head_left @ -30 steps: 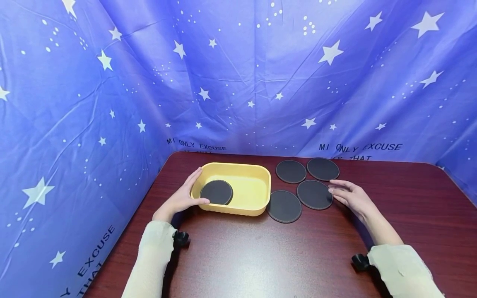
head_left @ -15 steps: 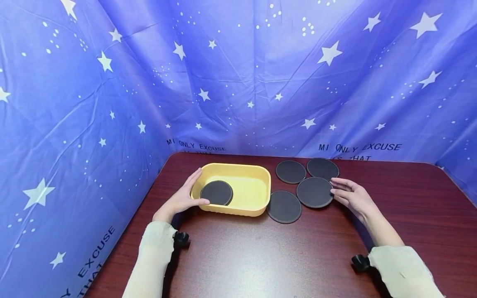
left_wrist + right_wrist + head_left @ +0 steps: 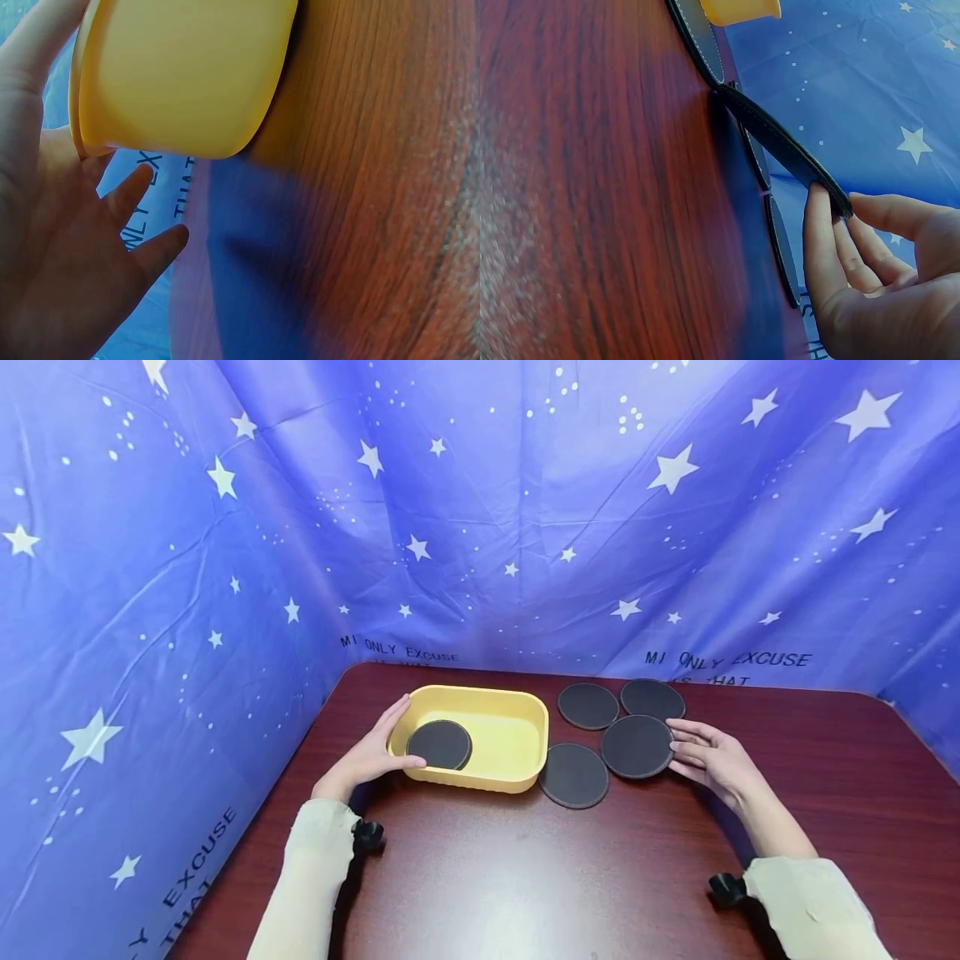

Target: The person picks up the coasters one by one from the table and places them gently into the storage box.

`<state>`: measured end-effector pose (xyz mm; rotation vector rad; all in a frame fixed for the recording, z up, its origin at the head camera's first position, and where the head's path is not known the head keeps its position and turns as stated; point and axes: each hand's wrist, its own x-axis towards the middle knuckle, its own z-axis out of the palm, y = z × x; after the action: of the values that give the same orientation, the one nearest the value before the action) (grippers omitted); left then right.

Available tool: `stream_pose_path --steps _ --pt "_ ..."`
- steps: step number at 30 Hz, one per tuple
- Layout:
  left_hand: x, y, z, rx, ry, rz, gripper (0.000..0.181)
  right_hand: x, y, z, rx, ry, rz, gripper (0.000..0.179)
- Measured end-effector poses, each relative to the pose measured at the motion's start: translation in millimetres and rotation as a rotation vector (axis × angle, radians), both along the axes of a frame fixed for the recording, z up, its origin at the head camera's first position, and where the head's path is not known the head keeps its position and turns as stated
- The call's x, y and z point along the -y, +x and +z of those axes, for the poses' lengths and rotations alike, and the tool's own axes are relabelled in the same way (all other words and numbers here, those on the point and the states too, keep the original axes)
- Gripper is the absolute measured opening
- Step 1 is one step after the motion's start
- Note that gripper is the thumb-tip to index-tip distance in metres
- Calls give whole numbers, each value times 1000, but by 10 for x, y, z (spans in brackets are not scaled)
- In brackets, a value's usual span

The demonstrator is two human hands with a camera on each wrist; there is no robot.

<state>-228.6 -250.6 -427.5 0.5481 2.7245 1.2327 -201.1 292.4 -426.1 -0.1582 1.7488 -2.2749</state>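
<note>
Spanning the left end of the yellow container (image 3: 480,782), the left hand (image 3: 360,762) is set with its thumb laid over the near rim and its fingers reaching to the far left corner; in the left wrist view, the lower fingers are spread apart, clear of the wall. The container is positioned toward the far left corner of the tabletop (image 3: 525,868), its long sides running roughly along the far edge. One black disc (image 3: 440,745) is contained at its left end.

By the right hand (image 3: 720,767), the right edge of the tilted disc (image 3: 637,747) is pinched between thumb and fingers. This disc is inclined, its gripped edge raised above the tabletop and its opposite edge set low. Two flat discs are placed side by side near the far edge: the far left disc (image 3: 588,706) and the far right disc (image 3: 653,698), the latter partly covered in the head view by the tilted disc. The near disc (image 3: 574,776) is laid just beside the container's right end. Beyond the far edge, a blue cloth (image 3: 487,510) printed with white stars is hung.
</note>
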Motion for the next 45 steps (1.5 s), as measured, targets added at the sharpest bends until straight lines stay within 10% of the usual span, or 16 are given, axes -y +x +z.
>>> stream_pose_path --steps 17,45 --pt "-125 -330 75 -19 -37 -24 111 39 -87 200 -58 -221 -64 40" --pt "39 -147 -5 -12 -68 1 111 1294 -373 371 57 -71 37 42"
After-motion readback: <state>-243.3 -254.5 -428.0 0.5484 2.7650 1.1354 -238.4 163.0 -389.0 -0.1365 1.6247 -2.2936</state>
